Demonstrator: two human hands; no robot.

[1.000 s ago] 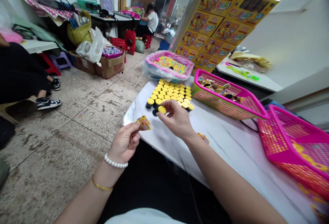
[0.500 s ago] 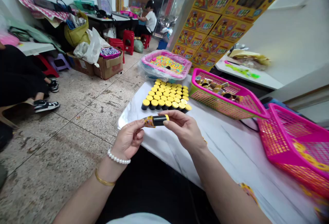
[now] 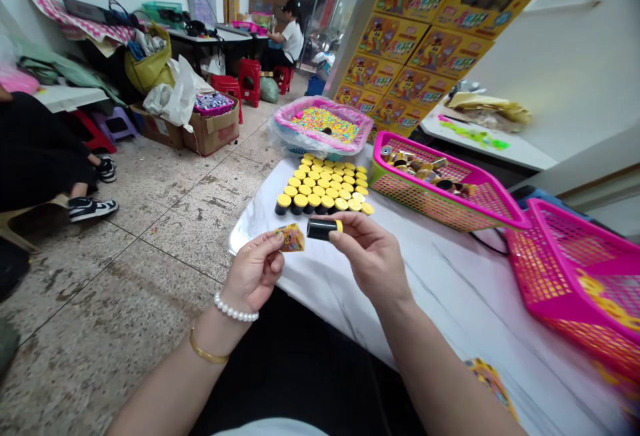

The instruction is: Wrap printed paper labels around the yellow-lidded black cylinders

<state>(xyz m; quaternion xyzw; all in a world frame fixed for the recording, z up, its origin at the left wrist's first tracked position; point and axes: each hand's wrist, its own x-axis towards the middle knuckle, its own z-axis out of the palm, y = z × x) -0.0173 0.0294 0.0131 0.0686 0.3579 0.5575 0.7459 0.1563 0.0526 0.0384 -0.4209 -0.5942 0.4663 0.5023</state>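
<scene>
My left hand pinches a small yellow printed sleeve by its left end. Facing it, a black tube with a yellow cap lies sideways in the fingers of my right hand, which grip it at the cap end. A small gap separates sleeve and tube. Beyond my hands, several rows of upright black tubes with yellow caps stand on the white marbled table. More printed sleeves lie near my right forearm.
Behind the rows sits a plastic-lined pink basket of colourful pellets. A pink-green basket holds wrapped tubes; another pink basket holds yellow rings. Yellow printed boxes are stacked behind. One person sits at a far table, another at left.
The tube's end was inside or against the sleeve; now they are apart. My right hand has moved right with the tube, and the sleeve shows more fully.
</scene>
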